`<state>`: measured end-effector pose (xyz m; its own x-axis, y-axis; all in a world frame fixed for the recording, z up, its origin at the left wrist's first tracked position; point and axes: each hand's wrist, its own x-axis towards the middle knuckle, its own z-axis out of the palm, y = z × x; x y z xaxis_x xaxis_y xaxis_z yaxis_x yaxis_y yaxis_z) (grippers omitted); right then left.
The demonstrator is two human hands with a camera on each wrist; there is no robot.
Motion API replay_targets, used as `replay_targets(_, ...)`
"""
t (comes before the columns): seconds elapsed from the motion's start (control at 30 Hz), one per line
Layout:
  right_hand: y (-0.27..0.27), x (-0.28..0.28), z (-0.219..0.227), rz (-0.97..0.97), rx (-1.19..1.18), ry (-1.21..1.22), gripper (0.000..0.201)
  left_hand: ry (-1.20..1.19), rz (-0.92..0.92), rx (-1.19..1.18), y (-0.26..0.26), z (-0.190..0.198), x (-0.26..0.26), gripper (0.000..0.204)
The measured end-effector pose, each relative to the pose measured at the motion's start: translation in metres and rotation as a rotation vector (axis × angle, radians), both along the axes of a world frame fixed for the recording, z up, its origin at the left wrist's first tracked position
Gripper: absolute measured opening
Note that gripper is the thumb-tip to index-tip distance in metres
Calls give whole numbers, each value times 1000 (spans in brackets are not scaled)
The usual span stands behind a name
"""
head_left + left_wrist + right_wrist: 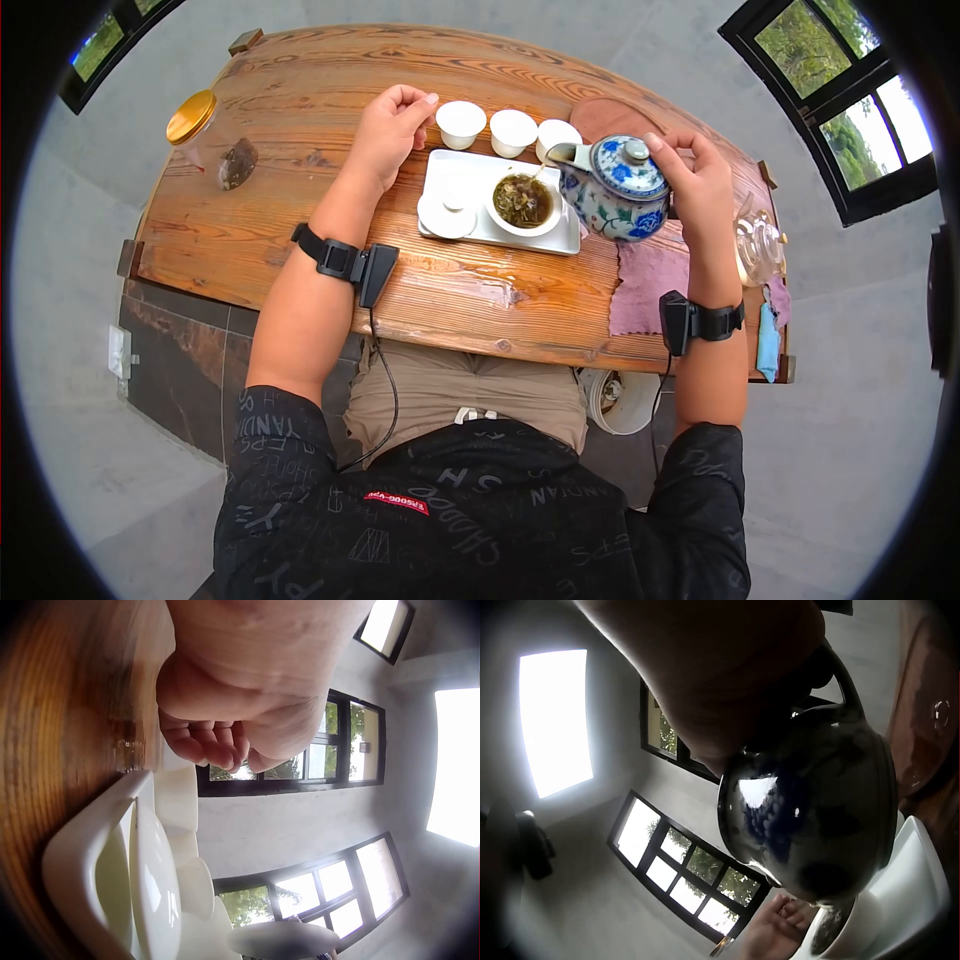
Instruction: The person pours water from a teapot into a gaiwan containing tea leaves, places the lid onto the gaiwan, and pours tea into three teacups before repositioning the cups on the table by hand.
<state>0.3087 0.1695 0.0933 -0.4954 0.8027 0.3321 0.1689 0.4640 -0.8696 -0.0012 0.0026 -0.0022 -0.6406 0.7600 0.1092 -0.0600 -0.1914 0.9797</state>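
Note:
My right hand [700, 185] grips the handle of a blue-and-white porcelain teapot [615, 190], with the thumb up by its lid. The tilted spout points at a white bowl [523, 228] holding wet tea leaves and liquid, and a thin stream shows at the spout. That bowl stands on a white rectangular tray [450, 168]; beside it lies a white lid [447, 217]. My left hand [395, 130] hangs loosely curled beside the leftmost white cup [461, 125], thumb tip close to its rim, holding nothing. In the left wrist view its fingers [210, 742] curl loosely.
Two more white cups, a middle one [513, 133] and a right one [556, 137], continue the row. A brown round board [605, 115] lies behind the teapot. A purple cloth [645, 290], glass pot [760, 250] and blue cloth [768, 340] are at right; a yellow-lidded jar [192, 120] stands left.

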Motion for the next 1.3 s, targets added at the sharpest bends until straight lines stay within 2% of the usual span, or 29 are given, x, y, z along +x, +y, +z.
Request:
replay_targets(0.17, 38, 14, -33, -26, -207, 198, 34, -3, 5, 16, 0, 0, 0, 17)
replay_targets(0.27, 56, 23, -57, -121, -357, 410, 37, 5, -5, 16, -1, 3, -2, 17)
replay_targets(0.3, 56, 23, -60, -118, -357, 410, 37, 12, -21, 3, -3, 5, -2, 18)
replay_targets(0.4, 58, 23, -67, -276, -356, 513, 37, 47, -70, -54, -8, 13, -3, 17)
replay_targets(0.47, 63, 21, -76, -295, -327, 543, 37, 72, -103, -101, -11, 17, -1, 15)
replay_targets(0.57, 81, 25, -94, -319, -281, 597, 36, 201, -131, -190, -12, 20, 2, 17)
replay_targets(0.6, 86, 25, -97, -320, -264, 622, 35, 329, -147, -199, -14, 19, 1, 20)
replay_targets(0.63, 90, 26, -101, -322, -264, 623, 35, 458, -162, -207, -16, 19, 0, 22)
replay_targets(0.73, 93, 27, -107, -346, -231, 591, 35, 568, -248, -290, -25, 29, 0, 27)
replay_targets(0.77, 93, 28, -109, -345, -207, 582, 36, 568, -252, -295, -29, 32, -1, 27)
replay_targets(0.83, 89, 27, -107, -353, -189, 573, 38, 652, -371, -395, -33, 37, -1, 29)
replay_targets(1.03, 95, 32, -113, -354, -223, 583, 41, 798, -502, -447, -39, 46, 9, 41)
replay_targets(1.3, 98, 32, -120, -355, -182, 556, 46, 883, -541, -508, -36, 45, 23, 50)
